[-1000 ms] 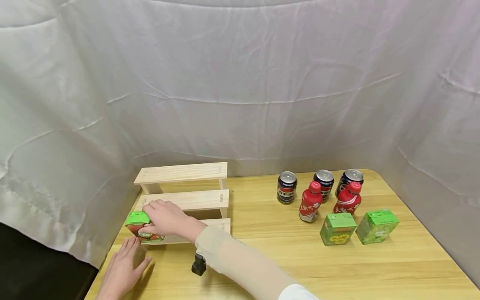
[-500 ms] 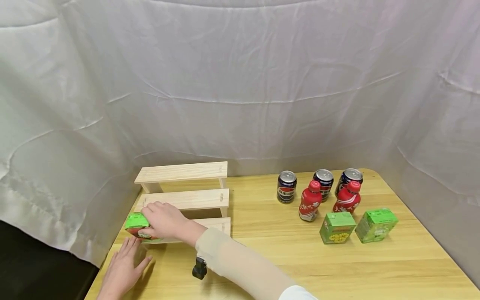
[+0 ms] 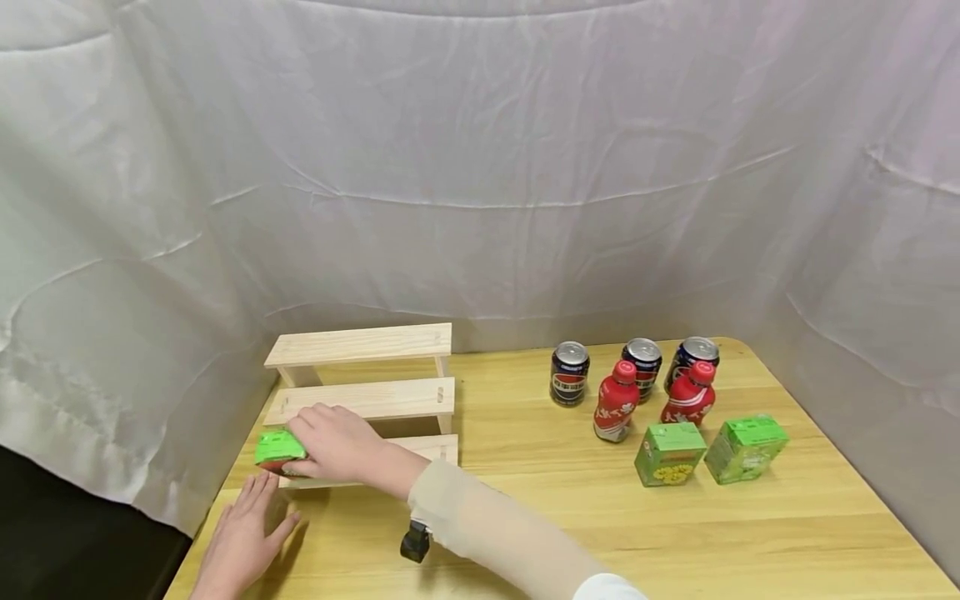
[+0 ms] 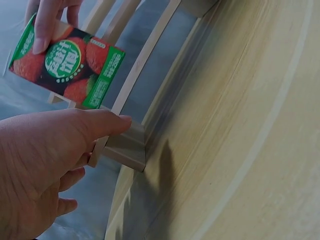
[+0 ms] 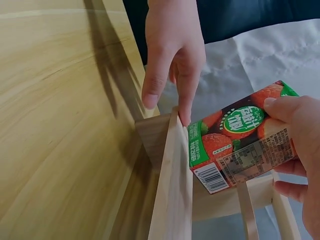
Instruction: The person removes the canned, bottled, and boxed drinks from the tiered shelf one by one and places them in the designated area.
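My right hand [image 3: 341, 446] grips a small strawberry juice carton [image 5: 245, 135], thumb on its printed face, fingers behind. In the head view, the carton's green top shows over the left end of the lowest board of a three-step wooden shelf [image 3: 367, 400]. Strawberries and a green label face the left wrist view. My left hand [image 3: 240, 529] is by the shelf's front left corner, fingers extended. One of its fingertips touches the end of the board, just below the carton; its thumb stands apart from the board in the right wrist view.
Right of the shelf stand several drinks: dark cola cans [image 3: 570, 375] at the back, red bottles [image 3: 617, 404] before them, and two green cartons [image 3: 670, 454] in front. A grey-white curtain [image 3: 480, 167] closes off the back and sides of the wooden table [image 3: 675, 542].
My right hand and the carton have shifted slightly to the right, and less of the carton's front shows in the head view. The left hand stays at the shelf corner.
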Demonstrator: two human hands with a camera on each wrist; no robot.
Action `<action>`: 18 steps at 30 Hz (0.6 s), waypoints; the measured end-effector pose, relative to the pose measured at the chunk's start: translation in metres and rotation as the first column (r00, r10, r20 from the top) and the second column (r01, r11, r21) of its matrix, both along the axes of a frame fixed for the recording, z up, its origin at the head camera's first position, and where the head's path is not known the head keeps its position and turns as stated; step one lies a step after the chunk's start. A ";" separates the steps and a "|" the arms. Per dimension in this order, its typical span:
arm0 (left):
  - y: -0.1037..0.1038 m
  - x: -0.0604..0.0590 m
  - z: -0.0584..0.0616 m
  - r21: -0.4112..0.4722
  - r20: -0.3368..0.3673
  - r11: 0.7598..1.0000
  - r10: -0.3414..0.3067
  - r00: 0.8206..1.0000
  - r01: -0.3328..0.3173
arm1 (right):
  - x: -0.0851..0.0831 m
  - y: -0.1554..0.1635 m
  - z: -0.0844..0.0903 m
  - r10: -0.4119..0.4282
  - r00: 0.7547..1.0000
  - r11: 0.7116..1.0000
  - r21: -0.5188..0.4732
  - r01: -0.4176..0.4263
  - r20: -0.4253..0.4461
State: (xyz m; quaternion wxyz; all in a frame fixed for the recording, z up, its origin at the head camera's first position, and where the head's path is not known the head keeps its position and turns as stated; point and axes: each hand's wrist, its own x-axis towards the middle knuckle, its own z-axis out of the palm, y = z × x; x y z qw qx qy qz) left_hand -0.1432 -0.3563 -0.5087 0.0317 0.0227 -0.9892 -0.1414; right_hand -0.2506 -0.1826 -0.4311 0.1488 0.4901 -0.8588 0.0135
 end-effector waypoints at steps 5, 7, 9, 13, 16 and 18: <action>0.000 0.001 -0.001 0.009 -0.003 1.000 -0.001 1.000 0.001 | 0.000 0.013 -0.005 0.026 1.000 0.999 -0.021 -0.026 -0.011; -0.001 0.002 -0.001 0.008 -0.002 1.000 0.000 1.000 0.000 | 0.000 0.019 -0.006 0.035 0.999 0.998 -0.042 -0.036 -0.018; -0.001 0.002 -0.001 0.005 -0.006 1.000 0.001 1.000 -0.001 | -0.001 0.025 -0.007 0.046 0.998 0.997 -0.064 -0.048 -0.031; 0.000 0.002 0.000 0.006 -0.017 1.000 -0.003 1.000 0.003 | -0.003 0.037 -0.008 0.061 0.997 0.994 -0.091 -0.065 -0.047; 0.001 0.001 0.001 0.006 -0.020 1.000 -0.006 1.000 0.006 | -0.004 0.046 -0.008 0.064 0.997 0.993 -0.094 -0.067 -0.037; 0.002 0.002 0.001 0.004 -0.017 1.000 -0.005 1.000 0.006 | -0.004 0.053 -0.008 0.069 0.997 0.993 -0.094 -0.072 -0.038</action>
